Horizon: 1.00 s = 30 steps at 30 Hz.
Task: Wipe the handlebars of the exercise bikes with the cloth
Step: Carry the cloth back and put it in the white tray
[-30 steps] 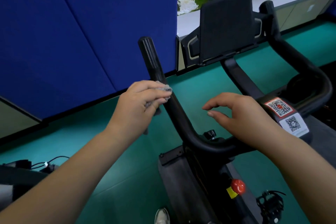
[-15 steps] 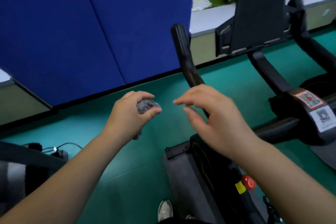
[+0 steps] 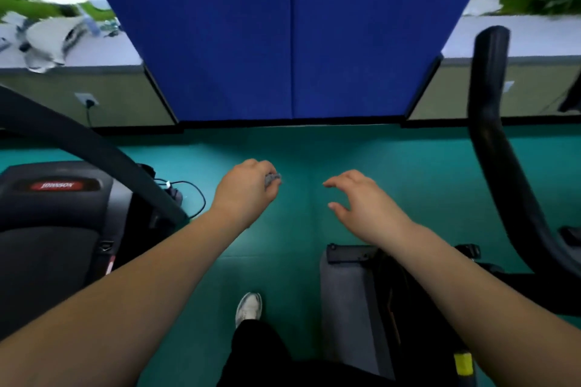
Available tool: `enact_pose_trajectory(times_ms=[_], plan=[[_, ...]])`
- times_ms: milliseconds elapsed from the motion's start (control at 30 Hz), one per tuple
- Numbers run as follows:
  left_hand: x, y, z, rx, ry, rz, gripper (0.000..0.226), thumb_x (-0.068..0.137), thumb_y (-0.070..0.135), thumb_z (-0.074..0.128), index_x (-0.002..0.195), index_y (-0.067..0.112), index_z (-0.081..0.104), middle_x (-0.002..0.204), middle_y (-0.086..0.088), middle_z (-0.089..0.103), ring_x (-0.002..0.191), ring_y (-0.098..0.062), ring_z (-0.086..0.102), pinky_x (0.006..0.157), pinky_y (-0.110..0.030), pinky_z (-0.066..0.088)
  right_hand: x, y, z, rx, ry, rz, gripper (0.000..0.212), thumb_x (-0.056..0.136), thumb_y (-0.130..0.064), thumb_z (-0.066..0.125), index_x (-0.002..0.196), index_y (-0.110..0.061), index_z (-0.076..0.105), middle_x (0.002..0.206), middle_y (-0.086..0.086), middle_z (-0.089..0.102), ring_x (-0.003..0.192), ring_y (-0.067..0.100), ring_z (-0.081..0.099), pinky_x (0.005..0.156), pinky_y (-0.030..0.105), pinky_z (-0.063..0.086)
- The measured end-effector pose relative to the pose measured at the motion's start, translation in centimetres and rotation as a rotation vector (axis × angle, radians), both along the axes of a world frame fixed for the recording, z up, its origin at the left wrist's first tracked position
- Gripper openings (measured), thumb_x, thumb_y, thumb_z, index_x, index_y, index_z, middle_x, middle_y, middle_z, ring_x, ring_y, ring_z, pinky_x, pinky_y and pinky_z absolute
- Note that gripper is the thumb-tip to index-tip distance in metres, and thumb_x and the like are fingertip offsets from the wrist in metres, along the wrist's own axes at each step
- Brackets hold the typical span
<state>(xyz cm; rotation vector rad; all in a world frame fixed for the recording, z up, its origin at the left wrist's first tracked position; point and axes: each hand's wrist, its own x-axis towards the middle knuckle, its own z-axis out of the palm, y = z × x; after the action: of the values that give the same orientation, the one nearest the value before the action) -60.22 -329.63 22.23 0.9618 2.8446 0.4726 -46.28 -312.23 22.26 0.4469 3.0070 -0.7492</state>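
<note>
**Cloth balled in your left hand, both hands off the bikes**

Head view: your left hand (image 3: 243, 190) sits just left of centre, fingers curled tight around the grey cloth (image 3: 273, 178); only a small wad of it pokes out at the hand's 2 o'clock edge. Your right hand (image 3: 364, 203) hovers just beside it at 3 o'clock, fingers loosely spread and bent, holding nothing. Both hang over the green floor (image 3: 298, 151), touching no bike. The black handlebar (image 3: 490, 122) of one exercise bike rises at 3 o'clock, well apart from your right hand. A second dark bar (image 3: 94, 151) slants across at 9 o'clock above a machine with a red label (image 3: 64, 185). A blue partition (image 3: 289, 31) fills 12 o'clock. Your white shoe (image 3: 249, 308) shows at 6 o'clock.
</note>
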Motion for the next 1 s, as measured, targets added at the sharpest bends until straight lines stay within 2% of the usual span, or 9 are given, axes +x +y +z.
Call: enact_pose_trajectory(times_ms=[167,267,333,433,500,567,633,733,1000], plan=[[-7.0,-1.9,-2.3,-0.122,0.02,-0.049,0.031,0.093,0.046,0.046,0.107,0.021,0.059,0.102,-0.005,0.056,0.09,-0.028,0.058,0.072,-0.033,0.043,-6.8,0.0,-2.2,0.043,-0.058,-0.075,0.043,0.089,-0.028,0.059,0.131,-0.022,0.051,0.13,0.004,0.05,0.121,0.027,0.046,0.103,0.038,0.04],[-11.9,-2.6,-2.9,-0.169,-0.091,-0.145,0.045,0.081,0.049,0.065,0.111,0.017,0.056,0.107,-0.006,0.05,0.103,-0.025,0.049,0.086,-0.038,0.046,-11.1,-0.3,-3.2,0.027,-0.09,-0.145,0.048,0.09,-0.029,0.058,0.136,-0.022,0.046,0.135,0.004,0.047,0.124,0.027,0.044,0.104,0.041,0.039],[-14.6,-2.9,-3.3,-0.211,-0.143,-0.208,0.052,0.075,0.037,0.076,0.115,0.017,0.051,0.111,-0.006,0.043,0.106,-0.025,0.043,0.09,-0.039,0.045,-13.8,-0.5,-3.6,0.014,-0.122,-0.181,0.051,0.091,-0.031,0.057,0.139,-0.022,0.042,0.138,0.004,0.045,0.126,0.027,0.041,0.105,0.042,0.038],[-18.1,-2.4,-3.7,-0.206,-0.097,-0.257,0.029,0.084,0.011,0.061,0.111,0.015,0.051,0.11,-0.006,0.039,0.106,-0.028,0.042,0.085,-0.042,0.047,-17.0,-0.4,-4.0,0.011,-0.149,-0.232,0.054,0.091,-0.031,0.056,0.141,-0.023,0.038,0.141,0.004,0.042,0.129,0.027,0.038,0.105,0.044,0.037],[-20.0,-1.3,-3.9,-0.207,-0.087,-0.293,0.024,0.087,0.009,0.053,0.111,0.012,0.052,0.11,-0.008,0.041,0.105,-0.028,0.042,0.08,-0.041,0.048,-18.5,0.1,-4.1,0.015,-0.169,-0.258,0.054,0.091,-0.031,0.056,0.142,-0.023,0.037,0.142,0.004,0.041,0.129,0.027,0.038,0.105,0.044,0.038],[-21.8,0.3,-3.9,-0.221,-0.09,-0.329,0.024,0.089,0.013,0.052,0.114,0.013,0.053,0.11,-0.009,0.043,0.103,-0.028,0.044,0.061,-0.035,0.046,-19.6,1.0,-4.2,0.026,-0.187,-0.282,0.054,0.091,-0.03,0.056,0.142,-0.023,0.037,0.141,0.004,0.041,0.128,0.029,0.038,0.103,0.044,0.039],[-23.1,2.2,-3.9,-0.226,-0.115,-0.337,0.024,0.09,0.014,0.05,0.114,0.015,0.054,0.108,-0.008,0.045,0.091,-0.026,0.048,0.045,-0.027,0.033,-20.7,2.3,-4.3,0.035,-0.21,-0.292,0.054,0.091,-0.03,0.055,0.142,-0.024,0.037,0.141,0.005,0.041,0.127,0.029,0.038,0.103,0.043,0.039],[-25.1,5.7,-3.7,-0.256,-0.078,-0.353,0.024,0.092,0.021,0.048,0.115,0.017,0.052,0.107,-0.008,0.049,0.073,-0.025,0.048,0.055,-0.03,0.036,-22.4,5.1,-4.8,0.051,-0.242,-0.303,0.054,0.094,-0.034,0.052,0.144,-0.025,0.034,0.145,0.002,0.039,0.131,0.027,0.036,0.104,0.042,0.038],[-30.7,14.1,-2.4,-0.408,-0.021,-0.433,0.029,0.093,0.028,0.048,0.121,0.019,0.048,0.114,-0.007,0.049,0.081,-0.028,0.057,0.062,-0.035,0.044,-26.6,12.7,-5.6,0.083,-0.304,-0.429,0.059,0.095,-0.051,0.04,0.147,-0.024,0.029,0.153,0.0,0.031,0.141,0.022,0.026,0.112,0.041,0.025]])
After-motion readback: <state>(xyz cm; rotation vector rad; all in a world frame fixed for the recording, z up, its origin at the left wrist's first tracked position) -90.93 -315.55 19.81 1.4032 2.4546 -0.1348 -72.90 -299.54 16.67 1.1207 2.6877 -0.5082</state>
